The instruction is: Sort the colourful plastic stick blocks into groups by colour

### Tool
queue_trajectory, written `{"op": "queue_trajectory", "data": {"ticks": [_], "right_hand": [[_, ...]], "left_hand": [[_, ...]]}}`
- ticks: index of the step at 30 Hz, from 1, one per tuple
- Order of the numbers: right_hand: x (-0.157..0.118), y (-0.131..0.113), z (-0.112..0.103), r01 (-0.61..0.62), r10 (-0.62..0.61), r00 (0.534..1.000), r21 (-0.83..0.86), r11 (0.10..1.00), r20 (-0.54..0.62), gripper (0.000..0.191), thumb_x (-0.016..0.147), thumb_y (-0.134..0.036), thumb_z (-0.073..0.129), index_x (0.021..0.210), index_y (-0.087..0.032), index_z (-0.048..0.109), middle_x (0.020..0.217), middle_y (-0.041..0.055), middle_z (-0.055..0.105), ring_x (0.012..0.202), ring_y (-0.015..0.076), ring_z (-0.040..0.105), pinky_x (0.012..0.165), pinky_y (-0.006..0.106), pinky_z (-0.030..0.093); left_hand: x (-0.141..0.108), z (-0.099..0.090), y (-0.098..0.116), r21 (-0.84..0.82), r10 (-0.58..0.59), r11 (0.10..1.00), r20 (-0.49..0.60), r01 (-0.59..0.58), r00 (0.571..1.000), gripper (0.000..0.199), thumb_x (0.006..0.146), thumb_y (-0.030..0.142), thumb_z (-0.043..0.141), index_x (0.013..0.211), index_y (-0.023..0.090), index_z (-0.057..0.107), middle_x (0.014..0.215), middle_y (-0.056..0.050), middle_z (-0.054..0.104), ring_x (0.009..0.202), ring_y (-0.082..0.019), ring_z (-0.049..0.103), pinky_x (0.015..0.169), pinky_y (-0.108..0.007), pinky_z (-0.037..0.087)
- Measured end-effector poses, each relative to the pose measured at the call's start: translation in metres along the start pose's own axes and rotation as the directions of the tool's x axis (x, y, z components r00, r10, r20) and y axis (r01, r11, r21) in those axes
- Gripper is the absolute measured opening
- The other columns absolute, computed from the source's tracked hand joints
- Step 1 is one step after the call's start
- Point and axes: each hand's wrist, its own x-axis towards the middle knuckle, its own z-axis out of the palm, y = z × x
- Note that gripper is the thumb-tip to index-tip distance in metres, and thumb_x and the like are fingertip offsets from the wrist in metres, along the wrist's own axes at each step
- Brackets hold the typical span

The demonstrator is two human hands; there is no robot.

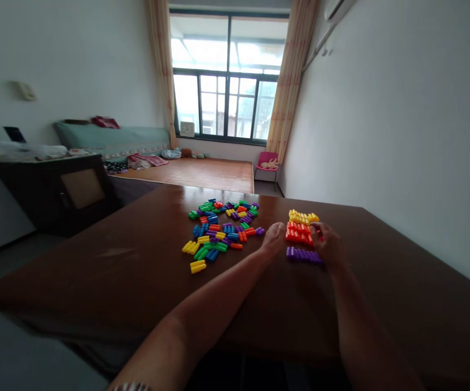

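Right of the frame's centre, a red block row [298, 233] runs sideways on the table [137, 244]. The right hand [329, 243], nearer, curls fingers at its right end, grip unclear; the left hand's [274, 239] fingers, opposite, are unreadable.

Bare at left hand [273, 239] and right hand [328, 243].
Wearing a pale-and-dark striped band [131, 386], perhaps a sleeve edge, on the left arm [170, 345], cut off below.
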Motion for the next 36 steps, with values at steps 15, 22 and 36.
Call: {"op": "queue_trajectory", "data": {"ticks": [15,22,36], "right_hand": [[-0.018,-0.063,0.022,0.093,-0.151,0.949,0.215,0.972,0.276,0.029,0.090,-0.039,0.047,0.104,-0.024,0.068,0.094,0.0049,0.073,0.074,0.0196,0.068,0.073,0.033,0.053],[-0.022,-0.073,0.028,0.160,-0.254,0.902,0.277,0.948,0.348,0.025,0.091,-0.033,0.047,0.105,-0.027,0.067,0.103,0.0056,0.072,0.088,0.0227,0.069,0.081,0.037,0.054],[-0.021,-0.067,0.029,0.074,-0.189,0.895,0.283,0.956,0.405,0.025,0.089,-0.034,0.048,0.104,-0.025,0.066,0.091,0.0031,0.072,0.074,0.0187,0.066,0.071,0.031,0.050]], "left_hand": [[0.101,-0.194,-0.061,0.890,-0.134,0.453,0.011,0.052,0.991,0.049,0.085,0.025,0.054,0.133,0.022,0.054,0.145,-0.011,0.048,0.136,-0.028,0.038,0.113,-0.042,0.028],[0.127,-0.199,-0.070,0.892,-0.064,0.442,0.140,-0.098,0.988,0.049,0.087,0.010,0.049,0.132,0.030,0.054,0.145,-0.005,0.049,0.135,-0.023,0.040,0.112,-0.040,0.029],[0.105,-0.216,-0.040,0.856,-0.049,0.517,0.027,0.002,0.998,0.018,0.070,0.005,0.065,0.083,0.013,0.075,0.095,-0.013,0.073,0.101,-0.024,0.065,0.091,-0.031,0.048]]}}
